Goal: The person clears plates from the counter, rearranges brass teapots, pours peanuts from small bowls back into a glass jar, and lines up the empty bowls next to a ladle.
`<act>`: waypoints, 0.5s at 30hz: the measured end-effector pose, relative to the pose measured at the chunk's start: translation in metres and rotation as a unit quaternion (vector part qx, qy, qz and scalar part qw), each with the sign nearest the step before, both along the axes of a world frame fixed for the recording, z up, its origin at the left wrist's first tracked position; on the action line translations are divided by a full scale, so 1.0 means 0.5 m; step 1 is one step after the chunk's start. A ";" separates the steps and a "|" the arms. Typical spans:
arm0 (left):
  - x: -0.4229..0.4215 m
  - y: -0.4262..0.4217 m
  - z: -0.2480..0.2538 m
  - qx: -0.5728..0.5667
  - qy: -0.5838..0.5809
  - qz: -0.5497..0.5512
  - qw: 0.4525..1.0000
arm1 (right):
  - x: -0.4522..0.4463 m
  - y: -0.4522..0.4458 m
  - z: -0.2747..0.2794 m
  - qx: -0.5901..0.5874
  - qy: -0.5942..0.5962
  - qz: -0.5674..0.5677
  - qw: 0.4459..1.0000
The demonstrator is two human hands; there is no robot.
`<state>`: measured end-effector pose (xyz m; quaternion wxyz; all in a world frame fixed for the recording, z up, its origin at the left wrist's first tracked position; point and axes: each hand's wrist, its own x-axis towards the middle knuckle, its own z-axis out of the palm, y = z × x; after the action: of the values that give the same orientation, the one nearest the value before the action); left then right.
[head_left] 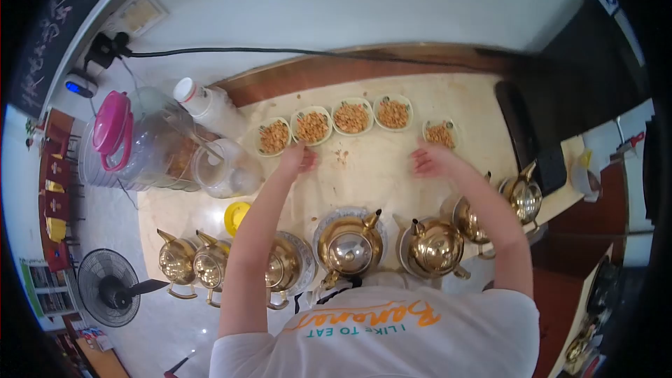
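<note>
Along the back of the pale table [378, 175] stand several small pale bowls filled with what look like peanuts. My left hand [301, 159] is just in front of the second bowl from the left [311, 126], thumb by its near rim, with fingers loosely apart and nothing visible in them. The rightmost bowl [439, 133] sits apart from the others. At its near left edge is my right hand [430, 160], slightly blurred, fingers spread; whether it touches the rim I cannot tell. Crumbs [341, 157] lie between my hands.
Several gold teapots [350, 246] line the near edge. Left stand a big clear jar with a pink lid [114, 129], a clear plastic tub [224, 168], stacked white cups [199, 101] and a yellow lid [236, 217]. A dark tray [518, 126] lies right; a fan [108, 287] stands lower left.
</note>
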<state>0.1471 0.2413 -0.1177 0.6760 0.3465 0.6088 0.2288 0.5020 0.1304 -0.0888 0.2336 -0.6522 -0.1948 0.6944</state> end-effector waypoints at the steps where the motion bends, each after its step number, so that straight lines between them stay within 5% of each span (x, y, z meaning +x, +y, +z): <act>1: 0.000 -0.002 -0.004 -0.011 -0.007 0.001 1.000 | 0.020 -0.022 0.005 -0.019 -0.007 -0.022 1.000; 4: -0.001 -0.006 0.000 -0.041 -0.037 0.015 0.998 | 0.045 -0.078 0.017 -0.088 0.016 -0.046 0.995; 7: -0.017 -0.015 0.007 -0.059 -0.085 0.058 0.993 | 0.057 -0.101 -0.016 -0.037 0.012 -0.200 0.979; 10: -0.044 -0.027 0.001 -0.079 -0.191 0.142 0.968 | 0.075 -0.074 -0.044 -0.004 0.009 -0.261 0.965; 15: -0.070 -0.035 -0.001 -0.087 -0.211 0.287 0.930 | 0.042 -0.002 -0.063 0.034 -0.008 -0.297 0.954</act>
<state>0.1119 0.2240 -0.1182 0.7219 0.0401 0.5432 0.4269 0.5231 0.1296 -0.1202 0.4497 -0.6776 -0.0182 0.5817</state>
